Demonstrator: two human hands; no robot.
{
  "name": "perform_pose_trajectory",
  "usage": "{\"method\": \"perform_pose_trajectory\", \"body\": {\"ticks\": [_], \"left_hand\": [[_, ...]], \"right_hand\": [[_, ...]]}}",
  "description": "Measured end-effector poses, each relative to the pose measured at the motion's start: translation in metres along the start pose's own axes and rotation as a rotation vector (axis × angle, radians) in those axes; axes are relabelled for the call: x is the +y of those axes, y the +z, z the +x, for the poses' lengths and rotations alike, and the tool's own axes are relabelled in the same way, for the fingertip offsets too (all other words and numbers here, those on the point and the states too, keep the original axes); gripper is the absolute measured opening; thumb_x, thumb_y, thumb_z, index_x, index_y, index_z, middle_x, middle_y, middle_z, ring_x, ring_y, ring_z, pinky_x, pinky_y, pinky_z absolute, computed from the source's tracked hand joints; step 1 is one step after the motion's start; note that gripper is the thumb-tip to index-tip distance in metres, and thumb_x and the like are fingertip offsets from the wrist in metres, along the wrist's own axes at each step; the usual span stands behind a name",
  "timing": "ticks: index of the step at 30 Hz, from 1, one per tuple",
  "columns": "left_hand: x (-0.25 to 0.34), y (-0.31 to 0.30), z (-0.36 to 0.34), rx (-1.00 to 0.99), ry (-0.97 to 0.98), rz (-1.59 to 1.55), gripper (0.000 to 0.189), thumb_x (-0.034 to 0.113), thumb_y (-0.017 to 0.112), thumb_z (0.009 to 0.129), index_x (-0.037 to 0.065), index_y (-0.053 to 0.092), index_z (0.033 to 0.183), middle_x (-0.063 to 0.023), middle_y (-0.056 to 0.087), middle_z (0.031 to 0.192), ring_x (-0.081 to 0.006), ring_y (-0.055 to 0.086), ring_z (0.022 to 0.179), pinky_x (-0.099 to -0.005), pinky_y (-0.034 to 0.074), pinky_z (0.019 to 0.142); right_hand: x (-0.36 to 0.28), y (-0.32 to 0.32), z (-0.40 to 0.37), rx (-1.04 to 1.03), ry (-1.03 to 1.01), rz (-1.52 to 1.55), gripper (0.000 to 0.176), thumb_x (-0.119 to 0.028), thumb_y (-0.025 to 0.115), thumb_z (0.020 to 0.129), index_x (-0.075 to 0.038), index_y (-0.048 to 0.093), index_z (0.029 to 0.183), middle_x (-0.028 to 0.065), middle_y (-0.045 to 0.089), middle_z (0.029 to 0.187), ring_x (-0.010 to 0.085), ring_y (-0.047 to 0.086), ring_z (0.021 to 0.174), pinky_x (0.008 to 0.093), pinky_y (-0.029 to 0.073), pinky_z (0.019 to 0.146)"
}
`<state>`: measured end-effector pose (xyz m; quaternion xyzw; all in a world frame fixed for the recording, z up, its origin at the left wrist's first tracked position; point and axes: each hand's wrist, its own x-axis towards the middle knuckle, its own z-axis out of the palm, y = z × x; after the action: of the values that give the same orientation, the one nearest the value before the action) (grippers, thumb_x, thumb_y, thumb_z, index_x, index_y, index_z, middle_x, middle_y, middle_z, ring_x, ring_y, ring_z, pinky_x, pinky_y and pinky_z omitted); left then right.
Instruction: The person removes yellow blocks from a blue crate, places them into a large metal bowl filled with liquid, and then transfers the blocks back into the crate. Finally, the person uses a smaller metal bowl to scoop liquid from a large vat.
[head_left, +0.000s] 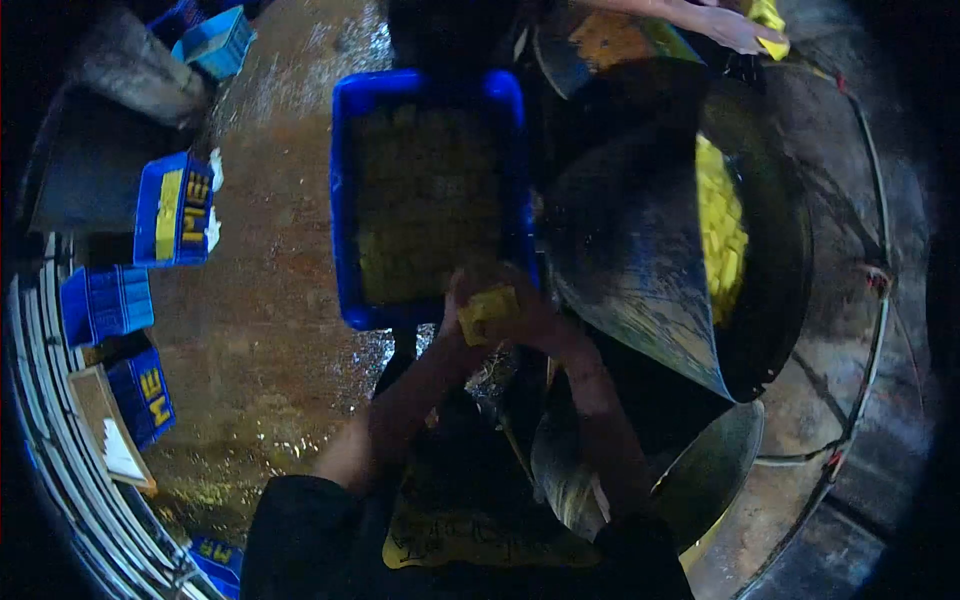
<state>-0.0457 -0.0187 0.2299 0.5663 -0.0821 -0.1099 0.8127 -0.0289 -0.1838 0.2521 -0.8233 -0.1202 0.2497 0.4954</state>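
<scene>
Just past the near edge of a blue crate [343, 200], my left hand [458, 318] and my right hand [525, 318] are together around a yellow block [487, 308]. Both hands are closed on it, the left on its left side, the right on its right side. Inside the crate, rows of dim yellowish blocks [430, 200] lie in shadow. To the right of my hands stands a large dark pan [775, 270] with many yellow pieces [720, 230] in it, partly covered by a curved metal sheet [640, 250].
Another person's hand [735, 30] holds a yellow cloth-like item [768, 25] at the top right. Blue crates [172, 210] line the left side of the wet brown floor [260, 330]. A second round pan [715, 470] sits at the lower right, near a pipe [880, 230].
</scene>
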Motion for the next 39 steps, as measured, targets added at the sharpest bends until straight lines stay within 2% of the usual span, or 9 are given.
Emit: {"method": "perform_pose_trajectory", "body": {"ticks": [4, 9, 13, 15, 26, 29, 31, 33, 39], "left_hand": [[-0.010, -0.064, 0.022, -0.101, -0.410, -1.367, 0.057, 0.056, 0.040, 0.085, 0.013, 0.043, 0.123, -0.0140, 0.052, 0.116, -0.0225, 0.050, 0.107, -0.0446, 0.040, 0.093], [0.012, -0.133, 0.026, 0.707, -0.485, -0.432, 0.053, 0.049, 0.039, 0.089, 0.004, 0.050, 0.114, -0.0125, 0.058, 0.103, -0.0252, 0.057, 0.095, -0.0387, 0.047, 0.082], [-0.054, -0.174, 0.007, 0.681, -0.465, -0.443, 0.046, 0.040, 0.046, 0.088, 0.003, 0.049, 0.116, -0.0121, 0.057, 0.107, -0.0247, 0.056, 0.097, -0.0382, 0.046, 0.085], [-0.136, -0.211, 0.002, 0.015, -0.402, 1.185, 0.045, 0.034, 0.047, 0.088, 0.001, 0.047, 0.119, -0.0127, 0.055, 0.113, -0.0249, 0.055, 0.100, -0.0396, 0.043, 0.089], [-0.174, -0.193, 0.002, 0.066, -0.376, 1.071, 0.041, 0.027, 0.045, 0.089, -0.001, 0.046, 0.119, -0.0150, 0.052, 0.118, -0.0254, 0.052, 0.104, -0.0410, 0.039, 0.092], [-0.155, -0.114, 0.046, 0.215, 0.259, 0.892, 0.041, 0.026, 0.044, 0.089, -0.002, 0.046, 0.119, -0.0156, 0.051, 0.119, -0.0256, 0.051, 0.105, -0.0413, 0.038, 0.093], [-0.063, 0.024, 0.067, -0.163, -0.255, 1.396, 0.035, 0.014, 0.044, 0.090, -0.002, 0.044, 0.121, -0.0178, 0.049, 0.121, -0.0266, 0.046, 0.110, -0.0415, 0.035, 0.096], [0.009, 0.190, 0.043, 0.141, 0.531, 0.475, 0.033, 0.014, 0.062, 0.080, 0.003, 0.053, 0.111, -0.0136, 0.053, 0.108, -0.0239, 0.051, 0.096, -0.0381, 0.041, 0.087], [0.037, 0.476, -0.077, -1.023, 0.469, 0.262, 0.027, 0.012, 0.062, 0.079, 0.003, 0.050, 0.103, -0.0120, 0.054, 0.100, -0.0217, 0.054, 0.093, -0.0318, 0.043, 0.081]], "right_hand": [[-0.031, 0.014, 0.067, -0.246, 0.387, 0.436, 0.070, -0.044, 0.062, 0.078, -0.003, 0.038, 0.129, 0.0196, 0.042, 0.125, 0.0307, 0.044, 0.114, 0.0415, 0.036, 0.097], [0.071, 0.100, 0.146, -0.214, 0.171, 0.787, 0.046, -0.035, 0.052, 0.086, -0.006, 0.047, 0.122, 0.0168, 0.050, 0.118, 0.0281, 0.047, 0.110, 0.0424, 0.038, 0.095], [0.154, 0.219, 0.168, 0.130, 0.147, 0.766, 0.043, -0.033, 0.053, 0.086, -0.007, 0.049, 0.120, 0.0165, 0.051, 0.117, 0.0276, 0.049, 0.109, 0.0417, 0.038, 0.094], [0.164, 0.229, 0.163, 0.149, 0.119, 0.687, 0.041, -0.032, 0.053, 0.086, -0.007, 0.050, 0.119, 0.0163, 0.052, 0.116, 0.0273, 0.049, 0.108, 0.0413, 0.038, 0.094], [-0.044, 0.005, -0.016, 0.063, 0.256, 0.293, 0.035, -0.028, 0.057, 0.086, -0.010, 0.053, 0.116, 0.0147, 0.056, 0.111, 0.0263, 0.056, 0.099, 0.0381, 0.043, 0.089], [-0.064, -0.014, -0.129, 0.414, 0.184, 0.365, 0.039, -0.028, 0.063, 0.082, -0.010, 0.054, 0.116, 0.0132, 0.056, 0.111, 0.0250, 0.059, 0.093, 0.0360, 0.047, 0.083], [-0.071, -0.028, -0.211, 0.560, 0.023, 0.360, 0.042, -0.026, 0.065, 0.081, -0.007, 0.053, 0.117, 0.0129, 0.057, 0.110, 0.0214, 0.060, 0.089, 0.0349, 0.048, 0.081], [-0.083, -0.051, -0.302, 0.655, 0.046, 0.481, 0.042, -0.024, 0.065, 0.081, -0.005, 0.053, 0.115, 0.0128, 0.057, 0.109, 0.0193, 0.060, 0.089, 0.0330, 0.048, 0.082], [0.012, -0.058, -0.544, 1.313, 0.301, 0.414, 0.034, -0.013, 0.066, 0.078, -0.003, 0.055, 0.108, 0.0100, 0.061, 0.098, 0.0141, 0.059, 0.088, 0.0266, 0.048, 0.076]]}}
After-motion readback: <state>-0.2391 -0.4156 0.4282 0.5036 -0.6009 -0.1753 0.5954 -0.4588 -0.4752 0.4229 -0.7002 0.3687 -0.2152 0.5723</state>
